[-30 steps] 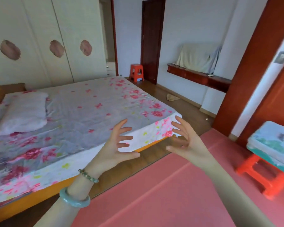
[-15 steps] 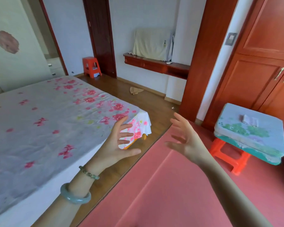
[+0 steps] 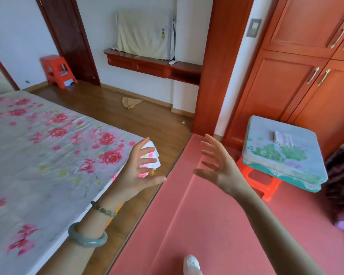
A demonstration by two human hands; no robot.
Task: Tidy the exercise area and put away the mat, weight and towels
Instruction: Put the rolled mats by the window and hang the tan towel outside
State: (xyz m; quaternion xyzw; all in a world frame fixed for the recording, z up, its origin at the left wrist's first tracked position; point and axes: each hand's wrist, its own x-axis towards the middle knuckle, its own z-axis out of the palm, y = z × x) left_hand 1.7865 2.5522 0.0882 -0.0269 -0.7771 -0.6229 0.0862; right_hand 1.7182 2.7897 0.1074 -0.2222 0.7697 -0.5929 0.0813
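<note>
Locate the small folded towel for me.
The folded towel lies at the head view's right, on the floral pad atop the red stool, by the wardrobe.

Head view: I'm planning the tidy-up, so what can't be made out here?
- Red mat: near end cut off by the bottom edge.
- Folded cloth on the cushion: too small to tell whether it is a towel.
- Dark and purple bundle: blurred, cut off by the right edge.
- Stool under the cushion: mostly hidden by the cushion.
- Weight: none shows in this view.
</note>
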